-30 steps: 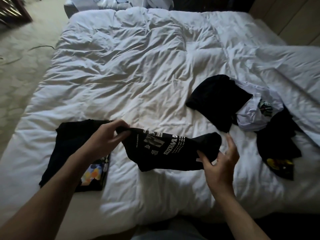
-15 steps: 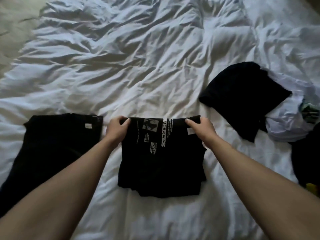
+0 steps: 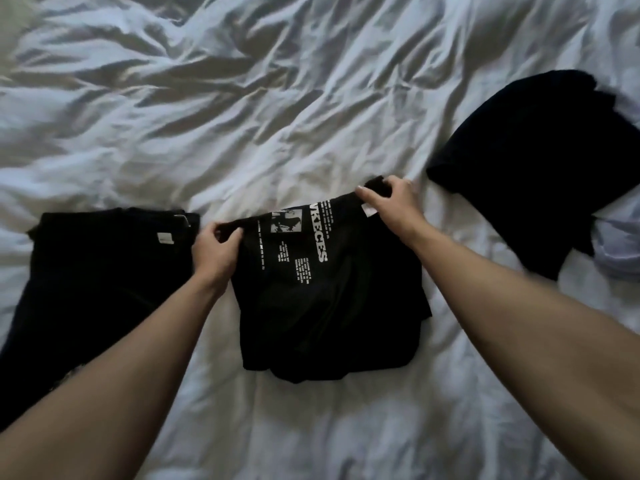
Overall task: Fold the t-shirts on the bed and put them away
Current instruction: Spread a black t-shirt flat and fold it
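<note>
**Printed shirt's far edge lifts and tilts between both hands**

At the centre of the frame a black t-shirt with white print (image 3: 322, 289) lies folded on the rumpled white duvet (image 3: 242, 98). The left hand (image 3: 214, 251) pinches its upper-left corner, thumb and fingers curled round the cloth. The right hand (image 3: 391, 202) grips the upper-right corner, fingers bent over the edge beside a small white tag (image 3: 370, 211).

Half a second ago the shirt's top edge ran level across the frame, with both hands at about the same height. Now that edge slants: the right hand sits higher in the frame than the left, and the corner it holds has risen toward the upper right. The white lettering and the small picture panel are bunched closer under the edge than before. The lower part of the shirt is still on the duvet, its bottom hem sagging in a rounded fold at lower centre.

A second black folded shirt (image 3: 97, 289) lies at the left of the frame, just beside the left hand and close to the printed one; it has not moved. At the right edge a loose dark garment (image 3: 540, 168) is heaped on the duvet, well apart from the printed shirt, with pale cloth (image 3: 616, 251) showing beneath it at the far right. The view now cuts off more of that heap than the earlier frame did.
</note>
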